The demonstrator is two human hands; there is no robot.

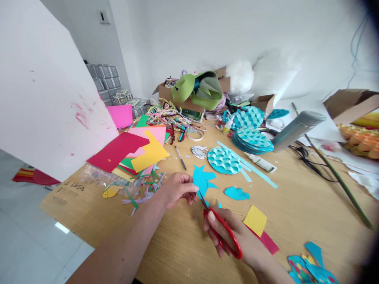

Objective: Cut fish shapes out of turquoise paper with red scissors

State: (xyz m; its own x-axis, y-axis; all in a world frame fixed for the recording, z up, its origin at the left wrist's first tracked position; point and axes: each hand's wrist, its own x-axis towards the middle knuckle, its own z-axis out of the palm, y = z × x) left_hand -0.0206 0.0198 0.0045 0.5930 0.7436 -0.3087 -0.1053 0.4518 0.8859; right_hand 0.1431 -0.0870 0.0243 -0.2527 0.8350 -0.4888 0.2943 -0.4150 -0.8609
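My left hand [181,188] pinches the near left edge of a blue paper cutout [201,178] with jagged, pointed sides. In my right hand [220,227] is a pair of red-handled scissors [229,232], its blades meeting the cutout's lower edge close to my left fingertips. Whether the blades are parted is hard to make out. Small blue scraps lie just below the cutout. To its right rests a blue paper fish [237,193]. A white paper fish with drawn lines [199,152] and a pen [180,157] lie beyond my left hand.
Coloured paper sheets [118,152] and paper strips cover the table's left side. Blue wavy paper discs [224,160], a glue bottle [262,162] and a grey flask [296,130] stand or lie at the back right. A long stick [337,173] crosses the right. Yellow paper [256,221] lies beside my right wrist.
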